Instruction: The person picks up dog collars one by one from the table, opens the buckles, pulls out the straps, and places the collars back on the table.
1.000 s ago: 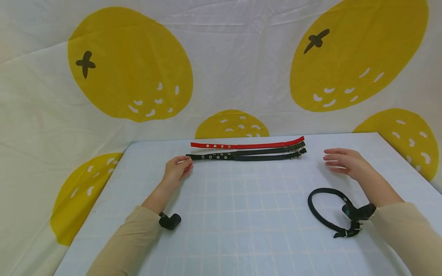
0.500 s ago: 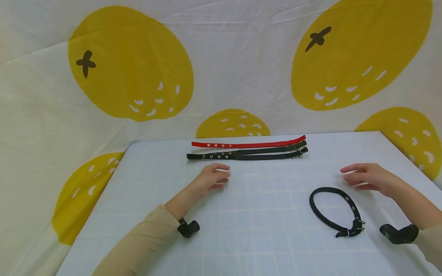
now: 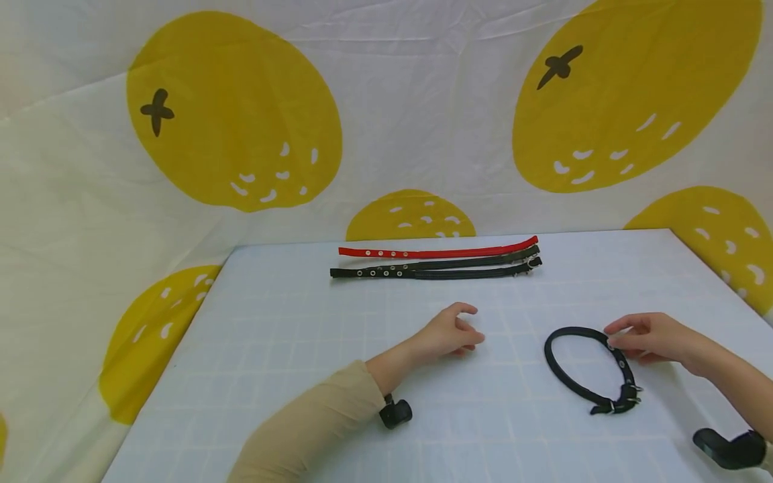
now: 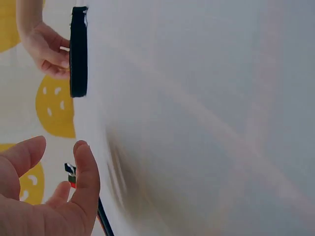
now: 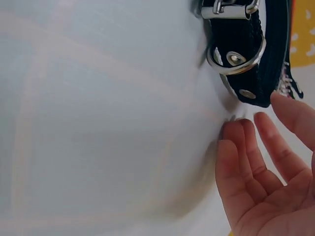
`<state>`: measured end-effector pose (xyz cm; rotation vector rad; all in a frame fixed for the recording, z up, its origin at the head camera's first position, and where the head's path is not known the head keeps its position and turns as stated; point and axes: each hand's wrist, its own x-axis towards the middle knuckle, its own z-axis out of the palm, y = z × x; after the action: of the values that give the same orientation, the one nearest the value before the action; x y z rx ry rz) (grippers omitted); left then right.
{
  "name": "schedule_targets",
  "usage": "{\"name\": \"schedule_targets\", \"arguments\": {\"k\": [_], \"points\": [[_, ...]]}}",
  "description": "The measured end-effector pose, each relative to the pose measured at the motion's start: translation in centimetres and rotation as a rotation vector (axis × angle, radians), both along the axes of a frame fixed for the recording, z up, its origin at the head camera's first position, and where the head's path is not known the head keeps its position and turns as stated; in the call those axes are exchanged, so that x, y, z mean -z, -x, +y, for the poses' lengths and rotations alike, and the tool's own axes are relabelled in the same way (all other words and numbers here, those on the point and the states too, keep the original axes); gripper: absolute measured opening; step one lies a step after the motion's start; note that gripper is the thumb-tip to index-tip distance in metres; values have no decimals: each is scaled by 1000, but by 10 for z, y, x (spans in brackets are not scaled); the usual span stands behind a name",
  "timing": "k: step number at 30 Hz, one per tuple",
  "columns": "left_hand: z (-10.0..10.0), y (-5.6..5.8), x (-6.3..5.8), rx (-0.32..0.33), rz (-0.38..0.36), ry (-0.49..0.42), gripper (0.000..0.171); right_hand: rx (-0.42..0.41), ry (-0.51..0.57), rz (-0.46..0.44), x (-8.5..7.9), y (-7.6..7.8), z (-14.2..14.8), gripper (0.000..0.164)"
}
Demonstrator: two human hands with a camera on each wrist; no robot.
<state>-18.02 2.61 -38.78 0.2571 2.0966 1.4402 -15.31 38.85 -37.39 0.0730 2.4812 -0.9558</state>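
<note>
A black pet collar [image 3: 576,331], fastened into a loop, stands on the table at the right. My right hand [image 3: 661,341] is at its upper right side, thumb and fingers spread apart at the strap. In the right wrist view the fingertips lie right by the lower end of the collar [image 5: 237,37], where its buckle [image 5: 226,11] and metal ring show. Nothing is in my left hand [image 3: 445,332], which hovers over the middle of the table with fingers loosely bent. Its thumb and fingers are apart in the left wrist view.
Flat at the back of the table [image 3: 278,335] lie a red collar [image 3: 459,254], a dark olive one [image 3: 483,261] and a black one [image 3: 465,275], side by side. A white cloth with yellow fruit prints [image 3: 229,114] hangs behind.
My left hand has let go of the black collar at the back and moved right toward the middle. My right hand has shifted right and nearer, coming to the looped collar.
</note>
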Motion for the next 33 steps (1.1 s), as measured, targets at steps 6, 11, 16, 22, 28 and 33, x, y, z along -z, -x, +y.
{"name": "schedule_targets", "arguments": {"k": [6, 11, 16, 22, 28, 33], "points": [[36, -5, 2, 82, 93, 96, 44, 13, -25, -8, 6, -3, -3, 51], [66, -1, 6, 178, 249, 172, 43, 12, -38, 8, 10, -5, -6, 50], [91, -4, 11, 253, 312, 208, 46, 2, -47, 29, 13, -2, -9, 46], [104, -15, 11, 324, 408, 237, 47, -21, -43, 49, 13, -1, -11, 36], [97, -16, 14, 259, 345, 193, 47, -54, -19, 60, 6, -2, -16, 36], [88, -20, 9, 135, 156, 58, 45, -53, 3, 77, -2, 0, -26, 36]]}}
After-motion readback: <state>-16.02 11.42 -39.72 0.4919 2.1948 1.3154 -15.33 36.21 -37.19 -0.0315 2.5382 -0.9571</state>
